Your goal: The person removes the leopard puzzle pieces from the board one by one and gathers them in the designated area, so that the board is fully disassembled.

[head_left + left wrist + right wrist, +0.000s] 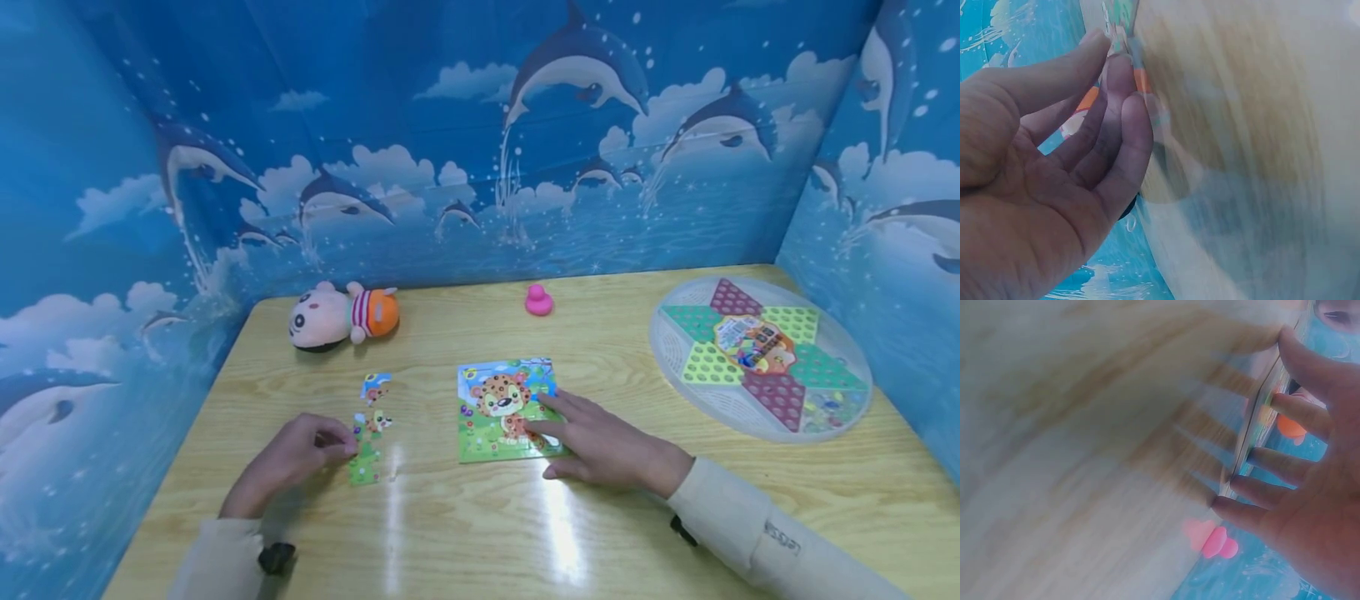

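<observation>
Several jigsaw puzzle pieces (365, 467) lie in a loose column on the left part of the table. At their left edge is my left hand (303, 450), thumb and fingertips brought together on a small puzzle piece (1121, 15); the fingers partly hide that piece. A square leopard puzzle (487, 408) in its frame lies flat near the middle, with white gaps on its right side. Spread fingers of my right hand (600, 442) rest on the puzzle's right part, and the thumb touches down by its lower right edge.
A plush doll (341, 317) lies at the back left. The small pink duck toy (538, 300) stands at the back middle. On the right is a round Chinese checkers board (761, 358) with marbles. Dolphin-print curtains (450, 167) border the wooden table (465, 533).
</observation>
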`<action>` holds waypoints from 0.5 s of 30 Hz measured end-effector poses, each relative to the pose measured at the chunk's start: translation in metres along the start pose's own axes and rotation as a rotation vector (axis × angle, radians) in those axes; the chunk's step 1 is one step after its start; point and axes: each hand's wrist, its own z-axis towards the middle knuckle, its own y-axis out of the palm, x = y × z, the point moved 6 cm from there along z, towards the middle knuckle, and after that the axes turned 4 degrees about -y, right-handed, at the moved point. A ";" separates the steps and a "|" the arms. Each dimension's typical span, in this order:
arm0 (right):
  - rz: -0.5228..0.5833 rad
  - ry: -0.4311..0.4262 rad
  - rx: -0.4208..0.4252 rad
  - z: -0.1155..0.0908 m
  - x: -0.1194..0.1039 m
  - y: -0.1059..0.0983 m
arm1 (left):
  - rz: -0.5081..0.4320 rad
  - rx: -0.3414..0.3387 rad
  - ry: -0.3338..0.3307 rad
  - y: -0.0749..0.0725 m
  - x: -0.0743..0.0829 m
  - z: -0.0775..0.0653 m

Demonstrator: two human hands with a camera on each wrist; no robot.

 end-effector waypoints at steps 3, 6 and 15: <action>-0.003 -0.007 0.005 0.000 0.000 0.000 | 0.003 0.004 -0.026 -0.001 0.002 0.001; 0.000 -0.009 0.009 -0.001 0.000 -0.001 | -0.001 0.011 -0.005 0.000 0.009 0.002; -0.026 -0.024 0.017 0.001 -0.002 -0.005 | 0.039 0.035 0.069 0.014 0.050 0.021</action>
